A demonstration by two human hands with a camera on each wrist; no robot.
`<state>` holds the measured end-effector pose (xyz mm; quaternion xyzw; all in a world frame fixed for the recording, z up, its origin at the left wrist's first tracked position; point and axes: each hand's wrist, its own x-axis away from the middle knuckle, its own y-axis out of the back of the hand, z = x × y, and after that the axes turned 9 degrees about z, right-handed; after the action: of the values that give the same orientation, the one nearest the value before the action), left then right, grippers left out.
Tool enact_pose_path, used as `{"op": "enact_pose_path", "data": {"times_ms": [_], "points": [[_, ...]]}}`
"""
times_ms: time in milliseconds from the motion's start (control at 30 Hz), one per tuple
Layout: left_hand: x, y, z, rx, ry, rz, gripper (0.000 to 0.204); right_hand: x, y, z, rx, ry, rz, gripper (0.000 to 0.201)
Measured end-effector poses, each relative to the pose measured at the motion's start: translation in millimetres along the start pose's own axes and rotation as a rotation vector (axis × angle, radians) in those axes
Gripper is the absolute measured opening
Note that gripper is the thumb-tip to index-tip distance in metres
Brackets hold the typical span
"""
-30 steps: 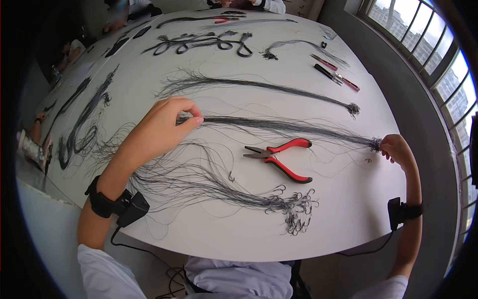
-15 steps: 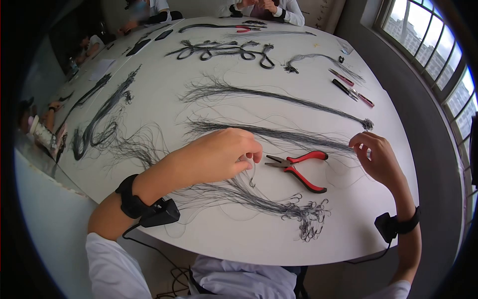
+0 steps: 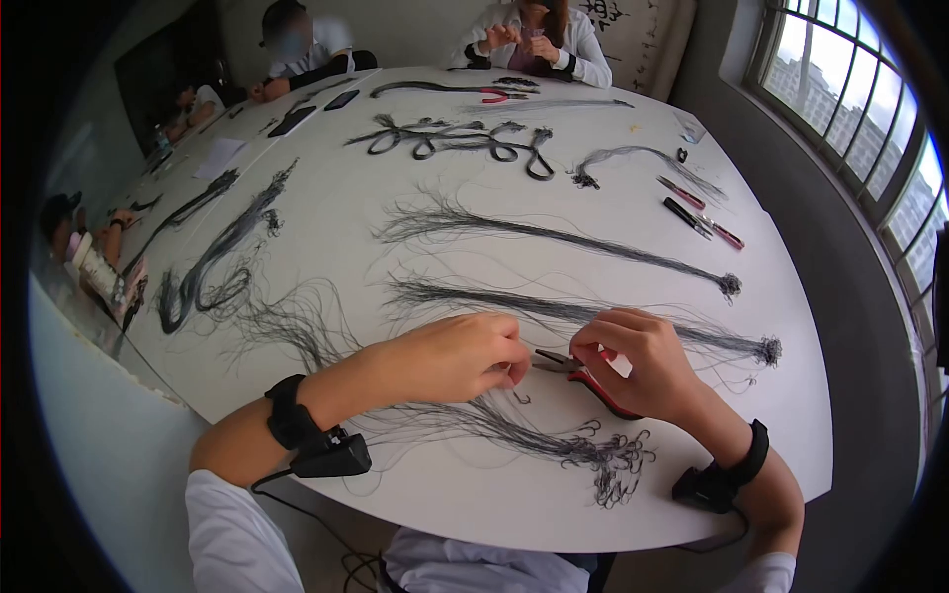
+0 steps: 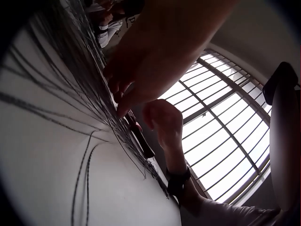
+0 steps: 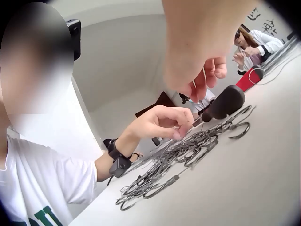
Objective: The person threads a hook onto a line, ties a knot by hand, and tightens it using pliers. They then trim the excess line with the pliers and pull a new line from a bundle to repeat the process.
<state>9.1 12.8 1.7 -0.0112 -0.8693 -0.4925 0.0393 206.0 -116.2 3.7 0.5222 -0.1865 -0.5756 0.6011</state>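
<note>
In the head view my left hand (image 3: 460, 358) is over the near bundle of hooked lines (image 3: 474, 420), its thumb and fingertips pinching a thin dark line close to a single fishing hook (image 3: 523, 399). My right hand (image 3: 643, 361) is over the red-and-black pliers (image 3: 605, 393), hiding much of the upper handle. The right wrist view shows its loosely bent fingers (image 5: 220, 70) right above a black handle end (image 5: 228, 102). A clump of fishing hooks (image 3: 613, 465) ends the near bundle; in that same wrist view the hooks (image 5: 188, 153) lie on the table below both hands.
Beyond the hands lie two long bundles of dark lines (image 3: 465, 296) (image 3: 554, 234) with clumped ends. Farther off are more pliers (image 3: 687, 217), looped bundles (image 3: 425, 143), phones (image 3: 292, 122) and people around the white table (image 3: 326, 217). Tangled lines (image 3: 287, 316) spread at the left.
My right hand has left the far bundle's hooked end and moved left over the pliers. My left hand has come off the long bundle, rightward and nearer, to the single hook. The head view has tilted up.
</note>
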Motion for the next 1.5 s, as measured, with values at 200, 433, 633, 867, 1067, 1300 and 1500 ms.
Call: {"op": "enact_pose_path", "data": {"times_ms": [200, 433, 633, 867, 1067, 1300, 1500], "points": [[0, 1, 2, 0.049, -0.036, -0.062, 0.006, 4, -11, 0, -0.231, -0.044, 0.024, 0.012], [3, -1, 7, 0.199, -0.076, -0.088, 0.006, 5, -9, 2, -0.336, -0.180, 0.074, 0.007], [4, -8, 12, 0.104, -0.197, -0.125, 0.007, 4, -8, 3, -0.366, -0.225, 0.105, 0.007], [0, -20, 13, 0.059, -0.285, -0.186, 0.007, 6, -12, 0, -0.360, -0.183, 0.093, 0.007], [3, -15, 7, 0.256, -0.175, -0.234, 0.008, 4, -14, 5, -0.225, -0.106, 0.058, 0.011], [1, -17, 3, 0.587, -0.091, -0.167, 0.013, 5, -14, 8, -0.001, -0.009, 0.053, 0.022], [-2, -22, -2, 0.588, -0.098, -0.172, 0.015, 3, -14, 11, 0.012, 0.028, 0.056, 0.018]]}}
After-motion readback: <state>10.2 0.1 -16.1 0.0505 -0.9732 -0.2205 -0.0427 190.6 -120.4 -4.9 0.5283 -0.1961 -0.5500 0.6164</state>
